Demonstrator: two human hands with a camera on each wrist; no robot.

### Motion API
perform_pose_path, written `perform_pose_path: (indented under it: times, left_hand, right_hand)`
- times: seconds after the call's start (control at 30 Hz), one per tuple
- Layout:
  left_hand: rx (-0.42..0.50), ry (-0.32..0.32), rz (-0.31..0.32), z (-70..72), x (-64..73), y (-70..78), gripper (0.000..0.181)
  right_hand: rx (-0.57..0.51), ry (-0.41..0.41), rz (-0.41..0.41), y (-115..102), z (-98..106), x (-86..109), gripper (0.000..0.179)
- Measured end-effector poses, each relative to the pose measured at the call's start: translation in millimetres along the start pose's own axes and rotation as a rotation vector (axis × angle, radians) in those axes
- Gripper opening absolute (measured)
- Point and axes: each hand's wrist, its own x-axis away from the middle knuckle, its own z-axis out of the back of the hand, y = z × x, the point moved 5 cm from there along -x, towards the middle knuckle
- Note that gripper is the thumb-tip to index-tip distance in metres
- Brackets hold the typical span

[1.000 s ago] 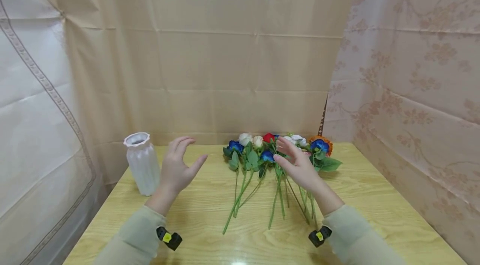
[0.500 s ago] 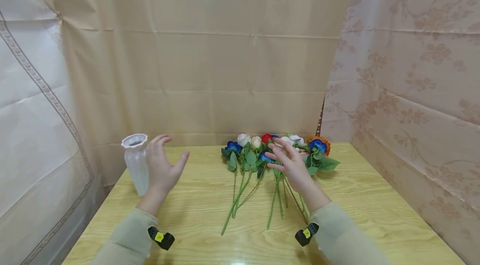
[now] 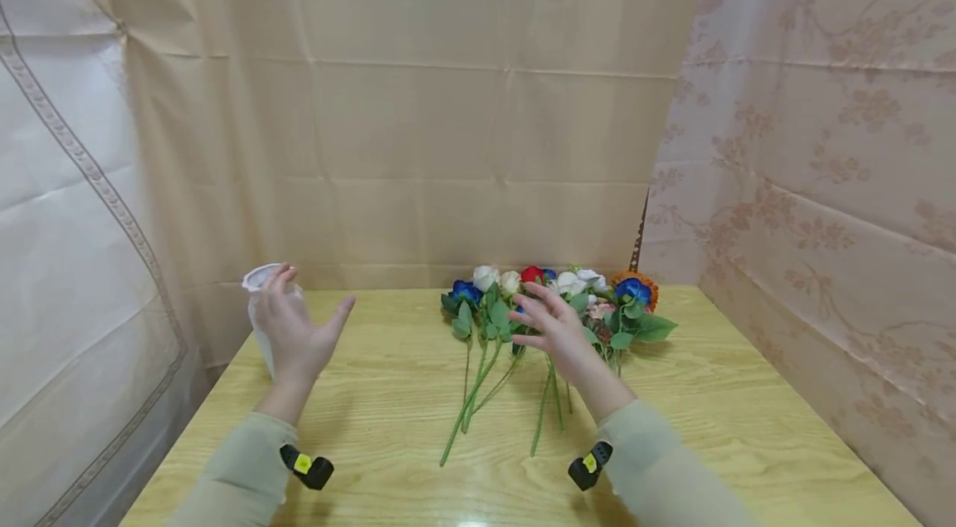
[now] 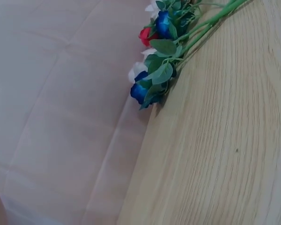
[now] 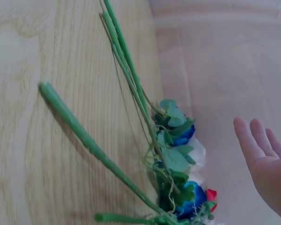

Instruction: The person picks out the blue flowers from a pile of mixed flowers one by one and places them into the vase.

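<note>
Near the left edge of the tabletop, toward its far left corner: a white vase with a wavy rim, partly hidden behind the left hand. Wide grip there, with fingers slightly bent and thumb stretched well away; impossible to tell contact with the vase. Along the far edge, from about the middle toward the far right corner: a row of flowers, with green stems pointing toward the near edge. From left to right among them: a blue bloom, a white rose, a cream rose, a red rose and, nearest the far right corner, an orange flower. Across part of this row in the head view, the right hand, with fingers spread wide. Beyond the far edge, a beige curtain; past the right edge, a floral cloth.
</note>
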Motion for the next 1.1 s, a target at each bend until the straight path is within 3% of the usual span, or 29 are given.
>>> perform_pose_path:
  times: [0.17,0.33,0.83,0.97,1.1]
  left_hand:
    - [0.017,0.062,0.007,7.4,-2.1,-4.4,0.095]
    - [0.002,0.082,0.042,13.6,-4.9,-16.3,0.111]
    - [0.082,-0.015,0.526,25.1,-4.5,-48.2,0.136]
    - [0.123,-0.053,0.614,25.2,-3.2,-56.4,0.136]
    - [0.132,-0.091,0.65,25.1,-2.5,-62.1,0.136]
  right_hand:
    - [-0.008,-0.023,-0.033,7,-10,-3.6,0.06]
    - [0.017,-0.022,-0.034,8,-16,-8.3,0.056]
    - [0.02,-0.09,-0.063,19,-41,-23.0,0.059]
    - [0.043,-0.102,-0.087,24,-47,-24.5,0.061]
    - [0.038,-0.121,-0.109,27,-54,-25.6,0.059]
